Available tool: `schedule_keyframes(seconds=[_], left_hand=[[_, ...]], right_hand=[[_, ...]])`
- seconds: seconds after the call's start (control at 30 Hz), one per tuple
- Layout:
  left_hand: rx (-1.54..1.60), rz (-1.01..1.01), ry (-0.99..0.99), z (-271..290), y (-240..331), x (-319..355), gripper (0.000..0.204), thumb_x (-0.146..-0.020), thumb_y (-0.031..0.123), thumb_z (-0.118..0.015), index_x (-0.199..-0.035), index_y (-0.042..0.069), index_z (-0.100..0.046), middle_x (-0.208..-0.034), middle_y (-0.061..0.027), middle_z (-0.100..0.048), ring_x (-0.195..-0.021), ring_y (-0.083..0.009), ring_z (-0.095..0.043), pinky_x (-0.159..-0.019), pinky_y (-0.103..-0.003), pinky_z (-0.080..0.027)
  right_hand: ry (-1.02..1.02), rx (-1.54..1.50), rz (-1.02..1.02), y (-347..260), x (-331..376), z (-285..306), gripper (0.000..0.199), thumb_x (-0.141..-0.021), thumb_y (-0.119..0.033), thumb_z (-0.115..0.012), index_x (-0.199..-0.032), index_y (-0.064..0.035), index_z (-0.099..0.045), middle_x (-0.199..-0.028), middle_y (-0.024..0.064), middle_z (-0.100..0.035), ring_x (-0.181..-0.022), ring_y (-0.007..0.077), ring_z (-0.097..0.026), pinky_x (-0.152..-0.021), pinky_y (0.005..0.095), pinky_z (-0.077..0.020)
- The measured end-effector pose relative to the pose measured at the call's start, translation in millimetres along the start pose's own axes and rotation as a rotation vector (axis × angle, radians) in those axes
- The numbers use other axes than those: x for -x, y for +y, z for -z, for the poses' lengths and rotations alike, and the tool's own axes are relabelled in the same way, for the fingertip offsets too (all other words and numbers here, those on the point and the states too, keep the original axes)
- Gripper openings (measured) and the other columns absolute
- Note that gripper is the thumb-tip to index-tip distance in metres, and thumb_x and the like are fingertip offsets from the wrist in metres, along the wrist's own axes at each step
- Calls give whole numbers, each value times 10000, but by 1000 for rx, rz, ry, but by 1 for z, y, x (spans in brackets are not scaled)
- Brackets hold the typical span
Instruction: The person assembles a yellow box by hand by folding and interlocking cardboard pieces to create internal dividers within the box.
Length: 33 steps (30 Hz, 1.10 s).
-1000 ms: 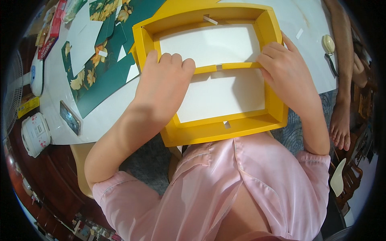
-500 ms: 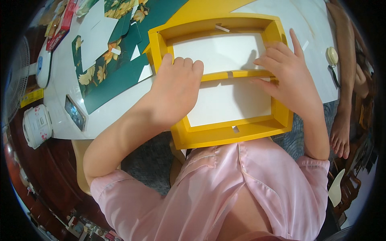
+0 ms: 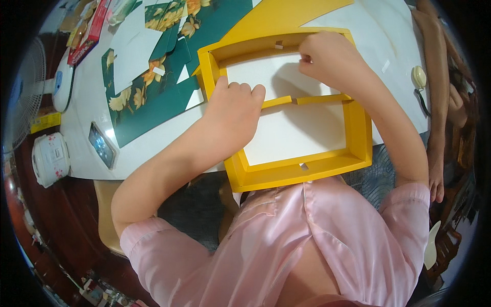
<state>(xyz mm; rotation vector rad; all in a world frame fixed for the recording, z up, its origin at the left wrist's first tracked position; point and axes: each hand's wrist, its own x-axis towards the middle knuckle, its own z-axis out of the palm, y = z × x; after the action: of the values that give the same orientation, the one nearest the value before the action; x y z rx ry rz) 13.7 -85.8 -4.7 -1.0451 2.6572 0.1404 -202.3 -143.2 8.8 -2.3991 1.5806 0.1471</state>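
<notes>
A yellow open box [image 3: 307, 176] with a white bottom lies in front of me, its near edge against my shirt. A thin yellow divider [image 3: 321, 99] with a small notch crosses its middle. My left hand [image 3: 231, 112] is closed over the box's left side, fingers curled at the divider's left end. Over the far right part of the box is my right hand [image 3: 330, 57], its fingers bent together near the far wall; what they hold, if anything, is hidden. A small white piece [image 3: 279, 45] shows on that far wall, left of the right hand.
Green floral cardboard sheets [image 3: 148, 120] and white paper [image 3: 130, 56] lie to the left on the white table [image 3: 381, 30]. A phone [image 3: 102, 146] is at the table's left edge, near a fan [image 3: 28, 92]. Another person's leg [image 3: 437, 77] is at the right.
My right hand has moved from the divider's right end to the far wall, and its spread fingers have closed. The left hand keeps its hold on the box.
</notes>
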Motion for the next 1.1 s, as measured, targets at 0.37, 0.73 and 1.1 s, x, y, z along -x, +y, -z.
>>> schedule_keyframes(seconds=[0.37,0.73,1.1], left_hand=[[38,-7,91,-2,-5,8,247,-879,229,-627,-1002,38,-530,-897,-113,-611,-895,-281,-603,-784,-406,-427],[60,56,96,-9,-5,5,199,-892,216,-601,-996,64,-528,-921,-102,-606,-922,-272,-601,-821,-462,-420],[63,76,45,-6,-5,4,195,-895,210,-591,-1005,63,-526,-915,-101,-611,-884,-268,-625,-816,-447,-436]], right_hand=[[359,192,276,-9,-8,-26,155,-823,-87,-642,-944,-42,-729,-744,113,-688,-678,254,-682,-613,346,-546],[417,184,274,-13,-35,-39,77,-754,-81,-662,-691,-44,-637,-618,112,-639,-577,259,-645,-557,339,-523],[559,-8,194,-21,-40,-45,131,-767,-132,-670,-695,-29,-636,-616,134,-627,-581,306,-619,-566,398,-504]])
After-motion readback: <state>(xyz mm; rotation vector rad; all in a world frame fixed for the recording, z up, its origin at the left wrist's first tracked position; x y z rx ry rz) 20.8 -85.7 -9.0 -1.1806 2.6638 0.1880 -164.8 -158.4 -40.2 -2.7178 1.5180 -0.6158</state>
